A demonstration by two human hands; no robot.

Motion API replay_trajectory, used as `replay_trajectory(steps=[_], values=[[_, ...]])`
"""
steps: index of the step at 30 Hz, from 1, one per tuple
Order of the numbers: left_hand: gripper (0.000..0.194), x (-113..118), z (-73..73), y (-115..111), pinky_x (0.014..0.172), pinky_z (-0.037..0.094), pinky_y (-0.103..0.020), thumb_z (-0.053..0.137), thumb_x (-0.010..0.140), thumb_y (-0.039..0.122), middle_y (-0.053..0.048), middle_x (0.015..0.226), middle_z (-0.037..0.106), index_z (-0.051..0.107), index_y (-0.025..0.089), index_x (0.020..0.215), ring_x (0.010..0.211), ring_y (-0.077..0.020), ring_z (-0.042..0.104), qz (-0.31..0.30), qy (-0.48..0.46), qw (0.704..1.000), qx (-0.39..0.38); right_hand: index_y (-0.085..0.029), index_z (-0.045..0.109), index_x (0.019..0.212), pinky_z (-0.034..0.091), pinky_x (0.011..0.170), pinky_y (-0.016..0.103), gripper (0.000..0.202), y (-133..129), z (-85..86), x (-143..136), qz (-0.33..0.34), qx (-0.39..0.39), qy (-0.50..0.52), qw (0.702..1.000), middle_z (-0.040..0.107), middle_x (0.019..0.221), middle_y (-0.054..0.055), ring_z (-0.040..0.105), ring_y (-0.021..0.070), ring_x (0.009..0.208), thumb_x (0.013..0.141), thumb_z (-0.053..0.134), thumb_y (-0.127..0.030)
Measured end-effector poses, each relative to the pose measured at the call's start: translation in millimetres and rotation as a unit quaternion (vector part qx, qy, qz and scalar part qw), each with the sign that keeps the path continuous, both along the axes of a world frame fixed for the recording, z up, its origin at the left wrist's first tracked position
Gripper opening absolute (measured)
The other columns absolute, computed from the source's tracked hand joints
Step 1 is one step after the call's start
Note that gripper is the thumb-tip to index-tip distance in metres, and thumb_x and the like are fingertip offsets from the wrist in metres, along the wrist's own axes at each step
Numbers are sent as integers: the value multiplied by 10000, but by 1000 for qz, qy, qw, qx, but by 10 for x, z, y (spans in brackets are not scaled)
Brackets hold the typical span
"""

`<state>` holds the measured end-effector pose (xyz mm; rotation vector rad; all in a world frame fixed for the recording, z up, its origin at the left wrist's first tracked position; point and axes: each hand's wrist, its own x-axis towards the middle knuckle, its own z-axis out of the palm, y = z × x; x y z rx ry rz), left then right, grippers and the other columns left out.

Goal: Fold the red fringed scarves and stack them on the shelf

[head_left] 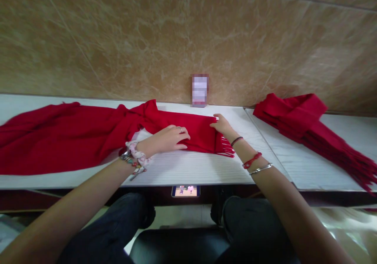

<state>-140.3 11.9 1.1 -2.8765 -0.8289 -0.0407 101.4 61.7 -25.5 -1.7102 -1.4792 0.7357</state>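
A long red scarf (73, 138) lies across the white table, loosely bunched at the left and flat and narrow toward its fringed right end. My left hand (173, 138) rests on the flat part, its fingers apart and slightly bent, with a ring on one finger. At the right end, just above the fringe, my right hand (221, 125) pinches the scarf's edge between thumb and fingers. Some white material shows beside the scarf near my left wrist.
Another red fringed scarf (306, 122), folded over itself, lies at the right of the white table (176, 169). A blurred-out card or box (199, 91) stands against the marble wall. Below the table's front edge is a lit phone screen (185, 191).
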Motion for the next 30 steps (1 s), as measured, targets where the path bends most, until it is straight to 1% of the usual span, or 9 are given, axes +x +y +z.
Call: replay_trajectory(steps=[6, 11, 14, 16, 19, 22, 26, 28, 30], values=[[251, 20, -25, 38, 790, 407, -294, 417, 892, 141, -65, 1014, 654, 630, 180, 1019, 863, -172, 607, 12, 33, 998, 56, -152, 606, 1121, 512, 788, 348, 459, -31, 156, -40, 28, 42, 61, 997, 680, 919, 55, 638, 182, 827, 666, 586, -96], [244, 51, 244, -15, 796, 443, -286, 422, 860, 120, -94, 1012, 637, 638, 132, 973, 899, -182, 602, 42, -9, 995, 87, -137, 607, 1139, 524, 798, 358, 447, 9, 399, -58, 88, 107, 167, 976, 690, 963, 69, 650, 183, 864, 699, 553, -86], [245, 178, 330, -128, 788, 454, -298, 414, 874, 137, -90, 1006, 623, 620, 133, 1007, 879, -181, 601, 67, -62, 987, 131, -158, 615, 1143, 515, 834, 370, 467, 114, 493, 32, 100, 143, 168, 970, 693, 1001, 61, 642, 189, 941, 692, 536, -71], [232, 304, 241, -219, 762, 457, -306, 426, 882, 144, -82, 968, 620, 611, 139, 1022, 850, -181, 602, 62, -61, 987, 137, -156, 640, 1122, 501, 863, 366, 480, 169, 461, 133, 74, 148, 95, 982, 695, 1015, 60, 633, 195, 972, 666, 531, -50], [201, 490, -31, -332, 742, 462, -308, 449, 883, 123, -69, 900, 618, 616, 152, 991, 833, -182, 602, 30, -20, 995, 95, -114, 687, 1048, 484, 884, 357, 466, 164, 274, 274, 17, 106, -52, 993, 706, 981, 84, 636, 214, 947, 624, 526, -11], [216, 581, -224, -362, 763, 466, -301, 439, 891, 103, -68, 912, 603, 607, 157, 1015, 863, -179, 594, 36, -25, 996, 76, -71, 699, 1015, 484, 871, 358, 438, 85, 69, 339, 8, 75, -98, 992, 714, 945, 114, 646, 222, 896, 629, 505, 6], [254, 517, -195, -289, 775, 465, -280, 466, 911, 210, -89, 1061, 571, 568, 158, 1137, 913, -173, 586, 53, -60, 994, 79, -111, 686, 1055, 465, 904, 325, 451, 33, 21, 343, 16, 89, -107, 990, 701, 1044, 93, 628, 193, 959, 665, 485, -6], [290, 445, -122, -244, 790, 459, -298, 496, 900, 266, -99, 1098, 571, 563, 159, 1161, 961, -198, 582, 58, -38, 994, 79, -137, 692, 1036, 457, 916, 322, 440, 39, 71, 342, 17, 101, -110, 989, 701, 1046, 75, 622, 186, 974, 665, 492, -13], [274, 372, -43, -214, 771, 449, -305, 501, 889, 245, -91, 1072, 598, 578, 164, 1139, 961, -207, 590, 55, 8, 997, 60, -144, 700, 1003, 454, 919, 329, 409, 37, 117, 343, 13, 104, -104, 989, 705, 1020, 70, 621, 188, 968, 661, 511, -22]])
